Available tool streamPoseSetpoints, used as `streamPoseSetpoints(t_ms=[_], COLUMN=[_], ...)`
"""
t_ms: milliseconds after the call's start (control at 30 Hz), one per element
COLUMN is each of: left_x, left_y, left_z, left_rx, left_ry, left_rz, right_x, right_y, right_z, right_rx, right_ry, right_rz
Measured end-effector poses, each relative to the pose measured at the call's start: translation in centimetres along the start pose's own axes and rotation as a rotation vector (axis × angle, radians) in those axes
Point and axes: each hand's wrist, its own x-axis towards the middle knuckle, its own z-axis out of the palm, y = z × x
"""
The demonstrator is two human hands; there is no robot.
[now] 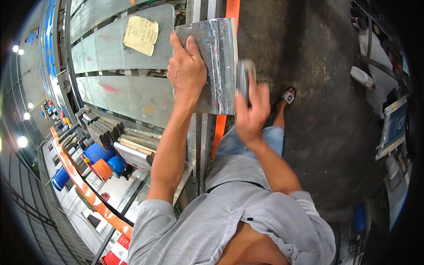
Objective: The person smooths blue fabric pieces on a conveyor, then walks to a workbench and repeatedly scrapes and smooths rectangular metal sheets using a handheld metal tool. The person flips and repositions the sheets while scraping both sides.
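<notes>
A wide, flat squeegee (pixel 219 66) lies across the metal rack's right edge, streaked with dried grey, white and red paint. A pale strip runs along its right edge. My left hand (pixel 189 70) grips its left part, thumb and forefinger pointing away from me on top. My right hand (pixel 254 112) is closed on a dark, rounded hand tool (pixel 242 81), held right beside the pale strip. Motion blurs the tool and the fingers, so its exact kind and whether it touches the strip cannot be made out.
Long pale-green panels (pixel 123 51) lie on the rack, a yellowed paper note (pixel 141 35) on one. Several handled squeegees (pixel 108 130) are stacked nearer me, beside blue containers (pixel 98 153). An orange rail (pixel 219 132) edges the rack. Rightward, a framed screen (pixel 393 126) stands beyond the dark floor (pixel 327 154).
</notes>
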Motion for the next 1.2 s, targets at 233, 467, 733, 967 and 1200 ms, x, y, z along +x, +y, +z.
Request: streamPoseSetpoints(t_ms=[233, 467, 733, 967, 1200], left_x=[0.3, 0.1, 0.1, 0.5, 0.2], left_y=[0.5, 0.1, 0.3, 0.8, -0.1], left_z=[0.0, -0.1, -0.1, 0.1, 0.4], left_rx=[0.036, -0.002, 0.009, 0.024, -0.002], left_ry=[0.013, 0.006, 0.012, 0.016, 0.033], left_rz=[0.03, 0.032, 0.033, 0.058, 0.003], right_x=[7.6, 3.1, 1.3, 14.8, 0.9], right_y=[-0.6, -0.7, 0.0, 0.6, 0.0], right_z=[1.5, 0.7, 0.5, 4.1, 0.7], right_rx=[-0.013, 0.055, -0.031, -0.064, 0.016], right_ry=[0.054, 0.022, 0.042, 0.166, 0.055], right_rz=[-0.031, 0.061, -0.069, -0.174, -0.025])
